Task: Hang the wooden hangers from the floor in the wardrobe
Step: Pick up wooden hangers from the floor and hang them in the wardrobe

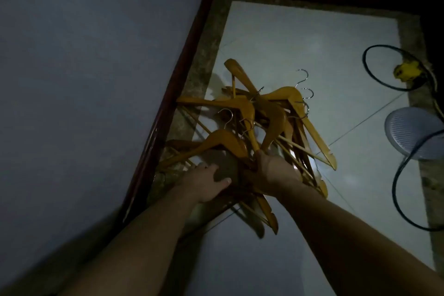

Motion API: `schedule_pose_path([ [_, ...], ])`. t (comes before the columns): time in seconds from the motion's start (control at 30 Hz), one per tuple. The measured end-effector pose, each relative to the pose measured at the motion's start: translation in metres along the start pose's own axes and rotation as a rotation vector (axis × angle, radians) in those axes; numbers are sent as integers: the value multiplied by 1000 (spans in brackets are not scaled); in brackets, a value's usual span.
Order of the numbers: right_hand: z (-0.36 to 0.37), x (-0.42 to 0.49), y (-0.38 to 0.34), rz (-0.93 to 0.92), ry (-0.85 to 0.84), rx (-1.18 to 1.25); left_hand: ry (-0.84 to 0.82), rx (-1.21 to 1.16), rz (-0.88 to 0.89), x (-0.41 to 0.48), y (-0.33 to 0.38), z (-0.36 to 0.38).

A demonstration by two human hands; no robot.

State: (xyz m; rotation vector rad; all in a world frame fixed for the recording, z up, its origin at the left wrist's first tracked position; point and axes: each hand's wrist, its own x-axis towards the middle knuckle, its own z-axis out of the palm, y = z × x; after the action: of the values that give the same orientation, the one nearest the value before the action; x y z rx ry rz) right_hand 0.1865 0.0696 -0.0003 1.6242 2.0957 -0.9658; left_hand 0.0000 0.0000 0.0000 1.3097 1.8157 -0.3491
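A person is crouching over a tangled heap of wooden hangers [252, 127] lying on the pale tiled floor [300, 38], just beside a dark wooden frame [165, 113] along the wall. The left hand [211, 179] is gripping the shadowed near end of the heap, its fingers [205, 166] and thumb curling round it. The right hand [274, 170] is pressing into the pile close alongside; its fingers are hidden under the hand, so its grip cannot be told.

The hangers are looking stiff and smooth-lacquered, light singly but bulky and awkward as a bundle. Their metal hooks [303, 77] are pointing in every direction and are likely snagging on neighbouring bars. The safest hold is probably at the thick shoulders near the neck, or by gathering the hooks together, since the thin lower bars are likely to slide or pivot.

A black cable [371, 77], a yellow object [406, 72] and a round grey disc [408, 132] are lying well apart to the right.
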Motion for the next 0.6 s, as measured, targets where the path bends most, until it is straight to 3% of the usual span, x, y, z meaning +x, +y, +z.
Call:
schedule_pose_path([
  [0.17, 2, 14, 8, 70, -69, -31, -19, 109, 10, 12, -24, 29],
  [0.6, 34, 36, 3, 52, 77, -215, -86, 247, -1, 43, -39, 60],
])
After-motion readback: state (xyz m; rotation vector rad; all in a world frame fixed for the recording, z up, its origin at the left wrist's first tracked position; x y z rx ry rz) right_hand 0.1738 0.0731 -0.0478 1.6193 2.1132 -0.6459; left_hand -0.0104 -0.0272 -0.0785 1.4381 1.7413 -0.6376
